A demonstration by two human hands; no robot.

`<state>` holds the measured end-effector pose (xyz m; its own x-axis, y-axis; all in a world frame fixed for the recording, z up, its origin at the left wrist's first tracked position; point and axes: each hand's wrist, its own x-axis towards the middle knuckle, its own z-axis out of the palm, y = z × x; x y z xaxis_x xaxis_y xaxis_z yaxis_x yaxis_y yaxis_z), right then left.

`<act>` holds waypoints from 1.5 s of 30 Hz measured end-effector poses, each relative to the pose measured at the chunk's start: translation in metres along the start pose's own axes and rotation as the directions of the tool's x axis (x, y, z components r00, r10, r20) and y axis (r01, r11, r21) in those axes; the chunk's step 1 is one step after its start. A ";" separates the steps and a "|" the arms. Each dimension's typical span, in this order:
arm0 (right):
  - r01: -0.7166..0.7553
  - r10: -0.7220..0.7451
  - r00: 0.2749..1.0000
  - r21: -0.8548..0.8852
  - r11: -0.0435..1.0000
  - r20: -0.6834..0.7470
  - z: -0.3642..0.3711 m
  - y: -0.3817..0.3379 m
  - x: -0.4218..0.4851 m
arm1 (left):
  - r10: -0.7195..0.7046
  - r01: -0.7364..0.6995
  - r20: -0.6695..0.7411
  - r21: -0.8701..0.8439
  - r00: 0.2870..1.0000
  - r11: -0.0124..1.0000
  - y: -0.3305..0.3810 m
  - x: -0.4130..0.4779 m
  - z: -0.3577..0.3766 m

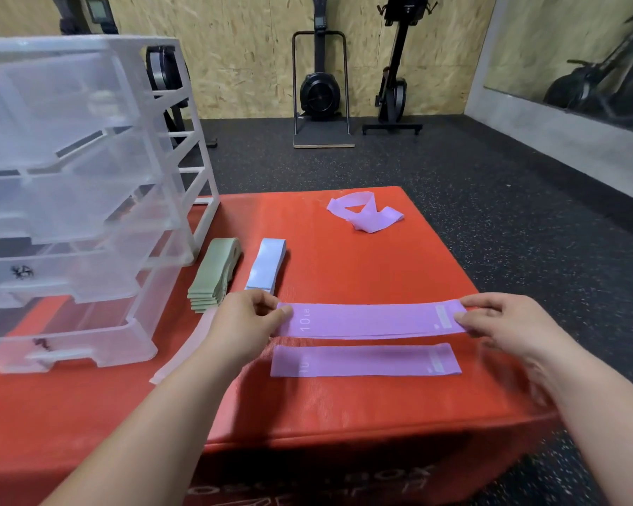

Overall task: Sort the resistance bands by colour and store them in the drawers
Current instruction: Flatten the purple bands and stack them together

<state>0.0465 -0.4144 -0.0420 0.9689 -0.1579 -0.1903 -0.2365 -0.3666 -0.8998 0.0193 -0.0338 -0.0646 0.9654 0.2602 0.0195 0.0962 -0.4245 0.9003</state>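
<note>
From the head camera, the left hand (245, 323) and the right hand (505, 323) hold a flat bundle of purple bands (373, 321) stretched out between them over the near part of the red padded box (344, 407). Each hand pinches one end between thumb and curled fingers, the left at the end printed "10 LB", the right at the end with a pale label. Several layered edges show along the bundle's lower side; whether it rests on the box or hangs just above it cannot be told. Just in front of it, nearer the person, a second purple band (366, 360) lies flat on the red surface, parallel to the held bundle and apart from both hands. A loose purple band (364, 211) lies crumpled near the far edge of the box, well apart from the rest. Beyond the left hand, a stack of green bands (214, 273) and a stack of blue bands (265, 266) lie side by side, the green one nearer the clear plastic drawer unit (88, 199), which stands on the left part of the box. A pale pink band (183, 356) lies partly under the left forearm. Past the box, on the dark speckled floor (490, 177), two rowing machines (320, 89) stand upright against a chipboard wall.
</note>
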 end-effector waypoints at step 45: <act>0.515 -0.279 0.852 -0.620 0.592 0.442 -0.003 0.034 -0.001 | 0.222 -0.486 0.466 0.584 0.856 0.650 -0.020 -0.014 -0.025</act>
<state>0.0370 -0.4296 -0.0712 0.9239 0.3731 -0.0845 0.3145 -0.8666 -0.3875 -0.0026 -0.0074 -0.0719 0.9612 -0.2755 0.0136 -0.2651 -0.9091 0.3214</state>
